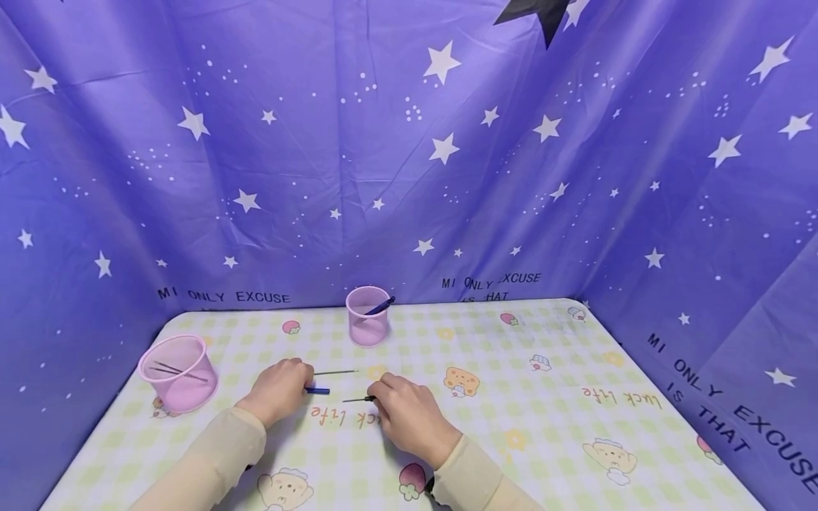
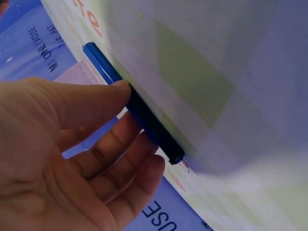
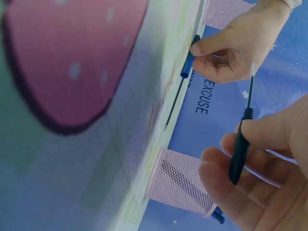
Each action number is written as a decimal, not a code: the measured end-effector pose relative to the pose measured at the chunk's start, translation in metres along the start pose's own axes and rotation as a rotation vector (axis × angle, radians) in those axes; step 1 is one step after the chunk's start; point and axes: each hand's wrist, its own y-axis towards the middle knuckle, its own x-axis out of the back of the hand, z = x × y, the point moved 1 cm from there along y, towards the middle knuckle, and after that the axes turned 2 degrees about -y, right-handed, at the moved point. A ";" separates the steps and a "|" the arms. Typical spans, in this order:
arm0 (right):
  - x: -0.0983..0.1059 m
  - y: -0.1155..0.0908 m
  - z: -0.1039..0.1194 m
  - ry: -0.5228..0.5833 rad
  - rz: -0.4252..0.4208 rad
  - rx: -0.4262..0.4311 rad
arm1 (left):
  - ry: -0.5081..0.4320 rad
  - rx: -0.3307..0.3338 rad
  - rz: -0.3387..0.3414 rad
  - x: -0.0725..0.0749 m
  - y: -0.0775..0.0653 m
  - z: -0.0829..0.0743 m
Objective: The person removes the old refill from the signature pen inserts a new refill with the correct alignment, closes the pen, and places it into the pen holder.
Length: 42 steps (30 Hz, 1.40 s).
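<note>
My left hand point(image 1: 277, 389) pinches a blue pen barrel point(image 2: 103, 65) between thumb and fingers, low over the table; the barrel's other half looks black in the left wrist view. My right hand point(image 1: 409, 411) grips a dark, tapered pen section point(image 3: 239, 156) with a ribbed end. Out of that end sticks a thin ink refill point(image 3: 250, 89) with a pale tip, pointing toward the left hand. Just beyond the blue barrel, another thin dark refill point(image 1: 337, 372) lies on the tablecloth. The two hands are apart, facing each other.
A pink mesh cup point(image 1: 199, 383) holding several thin sticks stands at the table's left. Farther back, another pink mesh cup point(image 1: 368, 333) has dark blue pens leaning in it. A checked tablecloth point(image 1: 549, 397) covers the table, with a starry purple curtain point(image 1: 307, 163) behind and at the sides.
</note>
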 end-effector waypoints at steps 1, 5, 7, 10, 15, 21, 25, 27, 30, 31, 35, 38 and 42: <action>0.000 0.000 0.000 0.000 0.001 -0.001 | 0.002 0.002 0.003 0.000 0.000 -0.001; 0.000 0.000 0.001 -0.003 0.001 -0.003 | 0.029 0.000 0.013 0.001 -0.001 -0.002; 0.000 0.000 0.001 -0.006 -0.001 -0.002 | 0.049 -0.004 0.015 0.000 -0.002 -0.003; 0.000 0.000 0.001 -0.006 0.001 -0.002 | 0.074 -0.007 0.013 -0.001 -0.003 -0.004; 0.000 0.000 0.001 -0.004 0.014 -0.004 | 0.081 -0.032 -0.034 -0.002 -0.005 -0.005; 0.000 0.000 0.000 0.000 0.016 -0.005 | 0.036 -0.047 -0.101 -0.001 -0.010 -0.009; 0.000 0.000 0.001 0.000 0.018 -0.005 | 0.013 -0.045 -0.128 0.001 -0.013 -0.013; 0.000 0.000 0.001 0.000 0.021 -0.004 | 0.008 -0.049 -0.150 0.002 -0.015 -0.015; 0.000 0.000 0.000 0.001 0.019 -0.004 | -0.012 -0.055 -0.184 0.002 -0.016 -0.017; 0.000 0.000 0.000 0.001 0.016 -0.004 | -0.020 -0.056 -0.193 0.002 -0.016 -0.018; 0.001 0.000 -0.001 0.003 0.003 0.000 | -0.054 -0.045 -0.229 0.004 -0.019 -0.021; 0.000 0.000 -0.002 0.002 -0.002 0.003 | -0.067 -0.038 -0.257 0.006 -0.021 -0.023; 0.000 0.000 -0.002 0.001 0.000 0.000 | -0.066 -0.044 -0.280 0.010 -0.026 -0.026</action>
